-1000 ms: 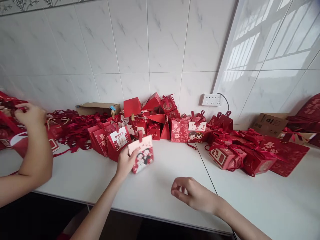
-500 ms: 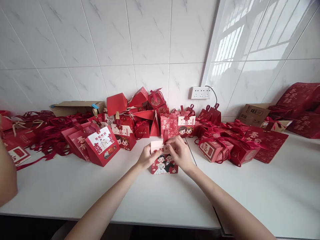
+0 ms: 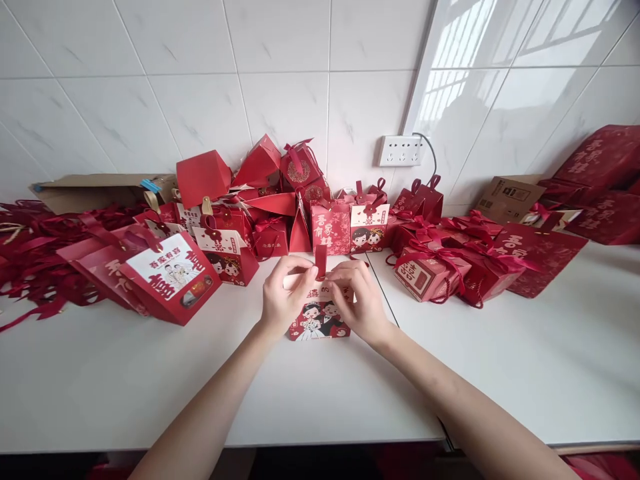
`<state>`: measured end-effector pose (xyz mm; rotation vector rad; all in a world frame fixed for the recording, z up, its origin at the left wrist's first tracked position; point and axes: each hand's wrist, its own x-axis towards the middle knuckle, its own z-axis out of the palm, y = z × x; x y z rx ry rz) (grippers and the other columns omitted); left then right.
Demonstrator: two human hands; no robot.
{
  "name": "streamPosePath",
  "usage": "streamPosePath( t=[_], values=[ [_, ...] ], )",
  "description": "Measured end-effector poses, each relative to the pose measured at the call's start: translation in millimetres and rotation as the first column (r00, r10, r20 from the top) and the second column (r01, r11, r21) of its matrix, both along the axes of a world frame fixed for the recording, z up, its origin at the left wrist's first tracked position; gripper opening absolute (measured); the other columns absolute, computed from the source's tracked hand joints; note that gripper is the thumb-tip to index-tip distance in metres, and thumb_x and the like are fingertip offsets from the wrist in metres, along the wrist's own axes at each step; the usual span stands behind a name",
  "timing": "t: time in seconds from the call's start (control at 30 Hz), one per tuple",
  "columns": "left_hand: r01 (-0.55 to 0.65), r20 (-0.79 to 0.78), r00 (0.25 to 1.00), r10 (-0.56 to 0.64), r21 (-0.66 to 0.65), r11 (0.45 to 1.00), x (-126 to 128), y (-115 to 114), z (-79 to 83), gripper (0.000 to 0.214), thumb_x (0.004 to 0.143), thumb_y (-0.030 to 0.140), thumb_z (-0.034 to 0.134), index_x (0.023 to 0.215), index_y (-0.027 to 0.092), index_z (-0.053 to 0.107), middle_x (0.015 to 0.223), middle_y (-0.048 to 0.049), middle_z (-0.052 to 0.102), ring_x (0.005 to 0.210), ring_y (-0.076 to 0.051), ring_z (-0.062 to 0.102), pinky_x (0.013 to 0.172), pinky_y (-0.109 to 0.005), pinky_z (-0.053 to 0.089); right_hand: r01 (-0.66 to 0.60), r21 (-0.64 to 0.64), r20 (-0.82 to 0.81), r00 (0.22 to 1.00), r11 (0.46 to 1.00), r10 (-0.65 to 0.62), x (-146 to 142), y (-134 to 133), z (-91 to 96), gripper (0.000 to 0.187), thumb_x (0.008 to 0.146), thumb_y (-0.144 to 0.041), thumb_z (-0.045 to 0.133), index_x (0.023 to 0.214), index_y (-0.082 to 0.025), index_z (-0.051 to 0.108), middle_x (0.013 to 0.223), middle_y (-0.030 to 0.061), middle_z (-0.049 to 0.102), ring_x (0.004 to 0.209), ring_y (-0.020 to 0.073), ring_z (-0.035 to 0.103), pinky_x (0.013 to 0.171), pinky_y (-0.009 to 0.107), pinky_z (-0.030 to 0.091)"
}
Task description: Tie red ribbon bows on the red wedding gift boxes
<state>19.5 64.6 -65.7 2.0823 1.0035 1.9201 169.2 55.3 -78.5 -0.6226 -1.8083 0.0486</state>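
A small red-and-white gift box (image 3: 320, 321) printed with a cartoon bride and groom stands upright on the white table in front of me. From its top edge rises a dark red ribbon loop (image 3: 321, 260). My left hand (image 3: 285, 293) is closed, thumb and forefinger pinching the base of that loop at the left. On the other side my right hand (image 3: 364, 303) grips the top edge of the box, its fingers bent behind and the thumb in front. Both hands cover the box's upper corners.
Finished-looking red gift boxes (image 3: 171, 279) stand at the left near a heap of ribbons (image 3: 25, 257). More boxes (image 3: 330, 227) line the tiled wall, and ribboned ones (image 3: 433, 270) sit at the right. A power strip (image 3: 401, 151) is on the wall.
My left hand has moved from the box's left side up to the ribbon loop. My right hand stays at the top edge. The view has tilted down and come closer.
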Motion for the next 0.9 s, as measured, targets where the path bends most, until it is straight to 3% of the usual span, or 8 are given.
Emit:
streamPosePath(
  t=[0.17, 0.33, 0.6, 0.9],
  values=[
    [0.063, -0.114, 0.992, -0.059, 0.036, 0.997, -2.4, -2.8, 3.9, 0.011, 0.088, 0.023, 0.051, 0.086, 0.018, 0.061, 0.078, -0.0018, 0.067, 0.077, -0.012, 0.064, 0.069, -0.022, 0.054, 0.035, 0.028, 0.027, 0.999, 0.999, -0.036, 1.8, -1.9, -0.2, 0.018, 0.088, -0.010, 0.047, 0.098, -0.024, 0.049, 0.089, 0.0060, 0.051, 0.082, 0.0189, 0.055, 0.063, 0.034, 0.050],
    [0.130, -0.101, 0.987, -0.128, 0.014, 0.991, -1.0, -6.3, 7.3, 0.013, 0.087, 0.018, 0.052, 0.090, 0.018, 0.065, 0.087, -0.0035, 0.069, 0.083, -0.012, 0.065, 0.072, -0.022, 0.054, 0.063, 0.058, 0.058, 0.996, 0.996, -0.067, 2.2, -2.5, -1.0, 0.019, 0.087, -0.009, 0.047, 0.099, -0.024, 0.049, 0.090, 0.0059, 0.051, 0.085, 0.0196, 0.053, 0.067, 0.035, 0.050],
    [0.044, -0.036, 0.998, -0.043, 0.014, 0.999, 1.4, -7.2, 5.4, 0.006, 0.082, 0.023, 0.061, 0.080, 0.018, 0.064, 0.075, -0.0013, 0.065, 0.072, -0.012, 0.063, 0.065, -0.023, 0.053, 0.076, 0.060, 0.062, 0.995, 0.995, -0.080, 1.7, -3.3, 0.3, 0.016, 0.089, -0.010, 0.045, 0.096, -0.023, 0.049, 0.087, 0.0052, 0.050, 0.083, 0.0190, 0.053, 0.068, 0.035, 0.049],
    [0.081, -0.084, 0.993, -0.081, -0.007, 0.997, -0.9, -9.9, 4.9, 0.016, 0.083, 0.020, 0.056, 0.095, 0.019, 0.066, 0.090, -0.0037, 0.065, 0.079, -0.013, 0.063, 0.066, -0.024, 0.055, 0.056, 0.058, 0.053, 0.997, 0.997, -0.059, 2.5, -5.5, 3.8, 0.016, 0.088, -0.008, 0.046, 0.093, -0.023, 0.048, 0.083, 0.0042, 0.052, 0.080, 0.0184, 0.053, 0.066, 0.033, 0.048]
  ],
)
